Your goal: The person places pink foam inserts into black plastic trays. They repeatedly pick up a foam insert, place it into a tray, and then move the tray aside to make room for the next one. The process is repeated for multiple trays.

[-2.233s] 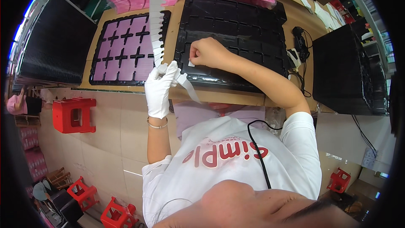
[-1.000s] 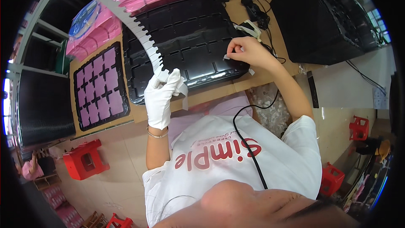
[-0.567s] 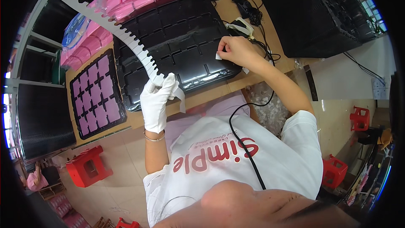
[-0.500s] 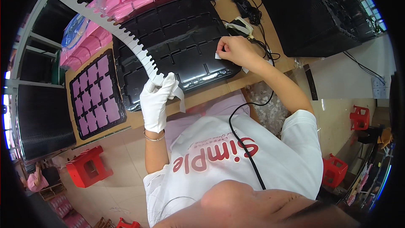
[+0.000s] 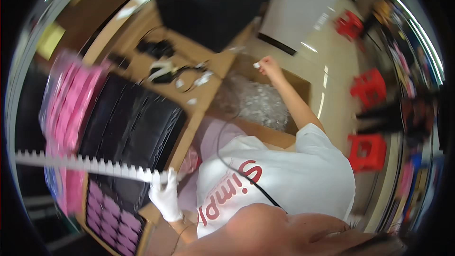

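My left hand (image 5: 165, 196), in a white glove, is closed on one end of a long white strip (image 5: 104, 167) with a notched edge. The strip reaches out to the left across the black moulded trays (image 5: 128, 118) on the table. My bare right hand (image 5: 269, 66) is stretched out to the far right, fingers pinched on a small white scrap (image 5: 257, 65). Beneath that arm a cardboard box (image 5: 299, 85) holds a heap of crumpled clear and whitish scraps (image 5: 265, 106). The picture is blurred by motion.
Bagged pink pieces (image 5: 71, 99) lie beyond the trays, and a black tray of purple pieces (image 5: 111, 218) sits at the near left. Cables (image 5: 156, 47) and a big black box (image 5: 211, 9) occupy the table's far part. Red stools (image 5: 367, 151) stand on the floor at right.
My view has swung to the right. My right hand has moved off the tray's corner, out over the cardboard box, with the white scrap. My left hand still grips the strip.
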